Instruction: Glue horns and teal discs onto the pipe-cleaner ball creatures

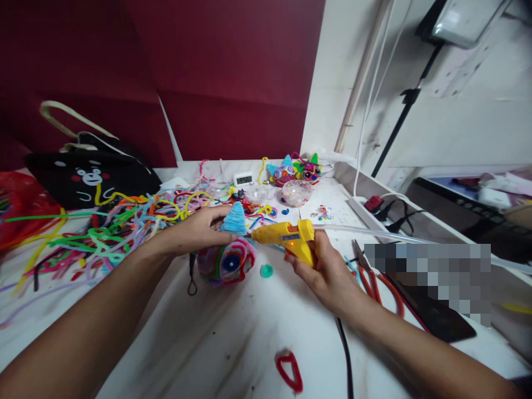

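Observation:
My right hand (326, 271) is wrapped round a yellow hot glue gun (286, 235) with an orange light lit and a long clear glue stick (374, 233) out of its back. Its nozzle points left, at the base of a light blue pipe-cleaner triangle (235, 219). My left hand (199, 228) is closed by the triangle, thumb along its lower edge. Below is a round ball covered in coiled multicoloured pipe cleaners (226, 263), with a blue button-like eye. Whether the triangle touches the ball is hard to see. A black cord loop (192, 277) hangs at its left.
Loose pipe cleaners (103, 238) are heaped on the left before a black bag (91, 177). Two finished-looking pipe-cleaner balls (295, 169) and a clear ball (297, 192) stand at the back. A green disc (266, 270), a red loop (290, 372) and orange-handled scissors (374, 282) lie nearer.

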{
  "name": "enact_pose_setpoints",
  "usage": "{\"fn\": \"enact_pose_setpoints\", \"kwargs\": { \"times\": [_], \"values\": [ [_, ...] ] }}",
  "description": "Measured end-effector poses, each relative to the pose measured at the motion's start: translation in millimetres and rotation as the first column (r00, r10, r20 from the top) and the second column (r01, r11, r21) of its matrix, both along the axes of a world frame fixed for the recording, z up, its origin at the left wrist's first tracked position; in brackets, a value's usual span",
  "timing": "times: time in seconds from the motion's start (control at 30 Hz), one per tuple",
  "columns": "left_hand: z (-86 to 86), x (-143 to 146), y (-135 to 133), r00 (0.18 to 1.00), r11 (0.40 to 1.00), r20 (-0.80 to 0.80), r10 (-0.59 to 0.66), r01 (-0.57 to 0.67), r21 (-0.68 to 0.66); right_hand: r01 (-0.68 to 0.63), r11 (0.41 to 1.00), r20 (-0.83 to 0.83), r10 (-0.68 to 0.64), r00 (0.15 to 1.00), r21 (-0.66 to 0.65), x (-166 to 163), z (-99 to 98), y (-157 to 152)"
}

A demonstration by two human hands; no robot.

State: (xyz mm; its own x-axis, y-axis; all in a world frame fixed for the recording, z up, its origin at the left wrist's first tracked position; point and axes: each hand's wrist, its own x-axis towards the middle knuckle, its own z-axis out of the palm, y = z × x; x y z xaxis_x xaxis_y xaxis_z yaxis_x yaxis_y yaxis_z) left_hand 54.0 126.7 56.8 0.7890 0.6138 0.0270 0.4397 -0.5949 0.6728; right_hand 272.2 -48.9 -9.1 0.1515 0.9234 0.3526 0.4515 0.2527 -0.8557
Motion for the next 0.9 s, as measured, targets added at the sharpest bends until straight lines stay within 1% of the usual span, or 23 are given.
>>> {"fn": "enact_pose_setpoints", "kwargs": {
  "times": [0.17,0.4,0.5,0.67,0.77,0.9],
  "values": [
    [0.9,1.1,-0.8,1.000,1.000,0.006,0.000,0.000,-0.007,-0.035,0.999,-0.021,0.035,0.999,-0.019,1.4,-1.0,-1.7],
    [3.0,0.7,-3.5,1.000,0.997,0.016,-0.025,0.026,-0.068,-0.047,0.998,-0.031,0.045,0.998,-0.044,4.8,-7.3,-8.0],
    [3.8,0.7,-4.1,1.000,0.998,0.009,-0.030,0.030,-0.048,-0.049,0.998,-0.020,0.048,0.999,-0.049,6.2,-9.4,-9.0],
    [3.1,2.5,-4.0,1.000,1.000,-0.010,0.006,-0.006,-0.027,-0.049,0.999,-0.057,0.048,0.997,-0.018,2.7,-6.1,-5.9],
    [2.9,3.1,-4.1,1.000,1.000,0.003,0.021,-0.021,-0.018,-0.026,0.999,-0.033,0.025,0.999,-0.030,-0.4,-3.0,-4.0],
    [3.6,2.5,-4.6,1.000,0.999,0.008,0.009,-0.009,-0.049,-0.037,0.998,-0.018,0.037,0.999,-0.044,1.4,-3.9,-6.2]
  ]
}}
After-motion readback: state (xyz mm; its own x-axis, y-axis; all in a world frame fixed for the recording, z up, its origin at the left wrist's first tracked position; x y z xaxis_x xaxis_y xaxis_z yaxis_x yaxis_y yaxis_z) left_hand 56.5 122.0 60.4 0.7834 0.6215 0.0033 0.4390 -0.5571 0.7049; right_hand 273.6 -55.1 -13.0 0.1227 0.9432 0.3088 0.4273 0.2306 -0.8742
